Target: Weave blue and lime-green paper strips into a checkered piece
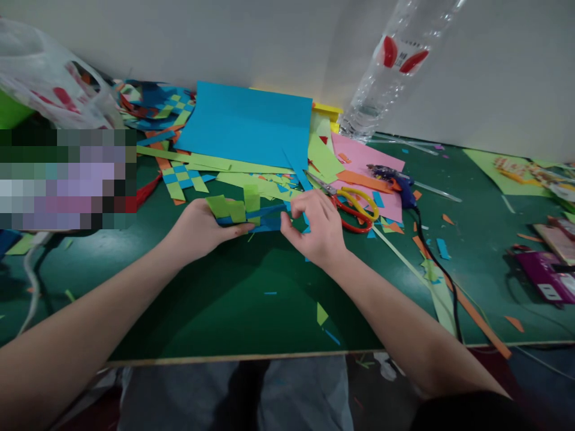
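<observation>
My left hand (197,230) is closed on a small weave of green and blue paper strips (238,209), its thumb lying along the lower edge. Green strip ends stick up from the weave, and blue strips run out of it to the right. At their right end is my right hand (318,230), with curled fingers and the thumb and forefinger pinching a blue paper strip (272,211). The exact grip is partly hidden. Just behind the right hand lie scissors (357,209) with red and yellow handles.
A blue sheet (251,126) lies against the wall among green strips. On the right, a glue gun (406,193) with a black cord rests on pink paper (359,152), beside a plastic bottle (381,78). A plastic bag (54,78) stands left. Paper scraps litter the green table (215,311).
</observation>
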`<state>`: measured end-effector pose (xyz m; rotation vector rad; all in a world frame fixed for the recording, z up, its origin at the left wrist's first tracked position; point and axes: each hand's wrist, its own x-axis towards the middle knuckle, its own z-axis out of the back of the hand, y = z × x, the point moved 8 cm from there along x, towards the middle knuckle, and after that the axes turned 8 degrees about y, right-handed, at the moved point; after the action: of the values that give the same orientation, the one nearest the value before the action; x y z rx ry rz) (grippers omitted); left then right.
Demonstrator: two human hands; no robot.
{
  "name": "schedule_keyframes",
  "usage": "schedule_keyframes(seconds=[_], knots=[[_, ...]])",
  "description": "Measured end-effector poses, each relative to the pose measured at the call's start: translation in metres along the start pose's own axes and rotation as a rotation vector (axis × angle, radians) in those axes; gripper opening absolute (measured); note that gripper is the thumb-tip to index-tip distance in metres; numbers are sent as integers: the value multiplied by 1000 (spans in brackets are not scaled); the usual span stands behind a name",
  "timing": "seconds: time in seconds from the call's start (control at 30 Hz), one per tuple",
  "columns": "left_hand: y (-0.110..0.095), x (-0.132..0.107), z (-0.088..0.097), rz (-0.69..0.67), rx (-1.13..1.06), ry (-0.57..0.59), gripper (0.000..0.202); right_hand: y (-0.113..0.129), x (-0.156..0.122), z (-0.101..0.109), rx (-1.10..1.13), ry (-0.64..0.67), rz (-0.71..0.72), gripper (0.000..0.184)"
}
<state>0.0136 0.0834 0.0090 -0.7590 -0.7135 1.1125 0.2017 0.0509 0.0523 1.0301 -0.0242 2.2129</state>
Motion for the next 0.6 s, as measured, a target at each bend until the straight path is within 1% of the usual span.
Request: schedule_keyframes(seconds=[0.03, 0.07, 0.13, 0.23, 0.3, 0.47, 0.6], knots=[[-1, 0, -1, 0, 14, 13, 22, 2, 1, -1, 23, 21, 30, 7], [-1, 0, -3, -1, 26, 30, 24, 5, 1, -3, 37, 49, 63, 7], [-1, -1, -5, -3, 30, 45, 26, 8, 1, -10, 35, 125, 109, 15], [1, -1, -4, -5, 32, 18, 24, 7, 0, -18, 19, 209, 116, 18], [2, -1, -3, -3, 54, -5, 24, 4, 0, -20, 8, 222, 103, 20], [0, 0, -1, 2, 44, -22, 25, 1, 1, -18, -6, 200, 80, 24], [-3, -1, 2, 11, 41, -60, 27, -1, 1, -22, 12, 239, 59, 25]])
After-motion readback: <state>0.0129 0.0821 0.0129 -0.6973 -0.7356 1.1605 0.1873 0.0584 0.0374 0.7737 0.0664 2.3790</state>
